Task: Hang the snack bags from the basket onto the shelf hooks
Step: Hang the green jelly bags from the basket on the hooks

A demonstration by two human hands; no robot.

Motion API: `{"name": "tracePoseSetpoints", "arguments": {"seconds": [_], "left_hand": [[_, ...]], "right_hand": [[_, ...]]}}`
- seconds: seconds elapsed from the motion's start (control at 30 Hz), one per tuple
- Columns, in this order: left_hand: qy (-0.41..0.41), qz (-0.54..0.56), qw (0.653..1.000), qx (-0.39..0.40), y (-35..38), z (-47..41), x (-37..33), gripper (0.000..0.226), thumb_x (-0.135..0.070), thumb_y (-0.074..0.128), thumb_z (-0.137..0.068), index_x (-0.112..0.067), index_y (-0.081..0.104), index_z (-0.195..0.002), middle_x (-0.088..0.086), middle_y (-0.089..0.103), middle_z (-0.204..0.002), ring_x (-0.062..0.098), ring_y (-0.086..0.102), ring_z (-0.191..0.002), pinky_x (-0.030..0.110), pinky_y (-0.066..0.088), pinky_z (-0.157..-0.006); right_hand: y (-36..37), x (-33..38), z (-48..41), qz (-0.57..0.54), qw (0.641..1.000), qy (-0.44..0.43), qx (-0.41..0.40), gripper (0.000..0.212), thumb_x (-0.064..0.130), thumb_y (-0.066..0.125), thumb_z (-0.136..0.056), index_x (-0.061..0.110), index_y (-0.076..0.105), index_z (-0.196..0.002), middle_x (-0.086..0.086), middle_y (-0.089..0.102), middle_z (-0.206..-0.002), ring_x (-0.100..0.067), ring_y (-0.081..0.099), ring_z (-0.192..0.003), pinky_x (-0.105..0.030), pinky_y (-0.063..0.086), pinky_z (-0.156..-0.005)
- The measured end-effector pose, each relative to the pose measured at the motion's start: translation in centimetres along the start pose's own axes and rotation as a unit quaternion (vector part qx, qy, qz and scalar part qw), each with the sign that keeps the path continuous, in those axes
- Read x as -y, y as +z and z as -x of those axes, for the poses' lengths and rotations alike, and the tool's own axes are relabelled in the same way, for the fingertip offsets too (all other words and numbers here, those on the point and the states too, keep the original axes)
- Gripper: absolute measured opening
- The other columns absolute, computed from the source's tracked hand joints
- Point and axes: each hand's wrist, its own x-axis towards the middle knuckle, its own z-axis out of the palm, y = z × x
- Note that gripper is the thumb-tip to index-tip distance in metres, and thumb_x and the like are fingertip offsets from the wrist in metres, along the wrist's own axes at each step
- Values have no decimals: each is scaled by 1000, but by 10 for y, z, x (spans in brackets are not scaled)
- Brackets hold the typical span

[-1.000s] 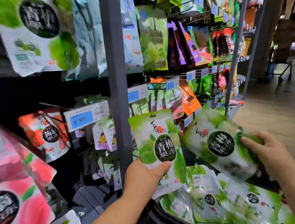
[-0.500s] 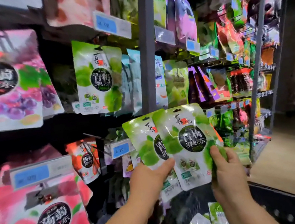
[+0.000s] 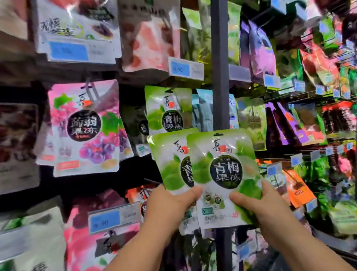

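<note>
Bags have risen from basket height in the last second. The left hand (image 3: 171, 210) pinches the rear green bag (image 3: 168, 160) near its bottom, thumb across the front. The right hand (image 3: 262, 210) grips the front green bag (image 3: 223, 170), which now overlaps it. Both sit just below the matching hung bags (image 3: 164, 114), so hooking looks next.

Surfaces in your view
Your green snack bags (image 3: 221, 151): glossy, smooth plastic film; shelf post (image 3: 219, 34): matt grey painted metal.
</note>
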Motion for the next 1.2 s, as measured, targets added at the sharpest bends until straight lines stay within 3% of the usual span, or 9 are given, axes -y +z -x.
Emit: {"name": "tracePoseSetpoints", "arguments": {"seconds": [0.1, 0.23, 0.33, 0.47, 0.63, 0.77, 0.9, 1.2], "left_hand": [[13, -15, 1000, -4, -12, -3, -10, 23, -38, 86, -71, -28, 69, -82, -11, 74, -83, 13, 70, -86, 34, 55, -85], [44, -69, 997, -15, -30, -5, -20, 20, -40, 78, -79, -27, 67, -88, -15, 70, -86, 9, 65, -85, 22, 45, -70], [60, -91, 994, -26, -40, -6, -27, 18, -40, 75, -81, -31, 67, -94, -17, 69, -88, 2, 62, -85, 16, 41, -64], [69, -94, 992, -49, -52, -7, -35, 16, -39, 76, -80, -34, 66, -91, -15, 70, -89, 3, 63, -87, 24, 45, -70], [78, -117, 988, -56, -62, -10, -36, 13, -39, 75, -80, -34, 66, -88, -13, 72, -86, 5, 64, -85, 24, 44, -68], [71, -116, 989, -61, -68, -8, -33, 13, -37, 76, -80, -34, 67, -88, -13, 72, -86, 5, 64, -86, 24, 45, -70], [69, -117, 989, -58, -71, -7, -31, 11, -36, 76, -81, -33, 67, -86, -13, 72, -83, 2, 63, -82, 18, 42, -65], [73, -122, 988, -53, -77, -8, -27, 17, -37, 77, -81, -39, 61, -84, -19, 67, -82, -8, 57, -81, 8, 37, -62]], "right_hand": [[12, 10, -10, -34, 999, -19, 2, 58, 6, 82, -71, 11, 59, -123, -13, 75, -106, -33, 73, -96, -51, 56, -89], [26, 29, -27, -49, 997, -55, -4, 35, 2, 71, -83, 11, 62, -115, -13, 75, -103, -33, 73, -94, -50, 56, -88], [37, 44, -41, -58, 996, -71, 4, 31, 2, 68, -86, 10, 62, -115, -12, 75, -104, -31, 73, -95, -48, 57, -87], [53, 59, -59, -66, 995, -68, 25, 25, 4, 66, -89, 13, 62, -113, -10, 76, -102, -28, 74, -93, -45, 60, -83], [71, 69, -82, -70, 996, -57, 27, 20, 8, 67, -91, 13, 62, -109, -8, 77, -99, -24, 74, -84, -34, 60, -66], [81, 74, -96, -65, 996, -55, 31, 20, 10, 68, -91, 14, 62, -109, -7, 77, -97, -24, 74, -84, -34, 59, -67], [89, 76, -104, -60, 996, -54, 36, 19, 10, 67, -92, 16, 64, -109, -2, 77, -89, -17, 74, -74, -27, 55, -56], [91, 77, -110, -69, 995, -60, 42, 17, 7, 66, -92, 13, 64, -107, -2, 76, -82, -14, 72, -66, -23, 52, -50]]}}
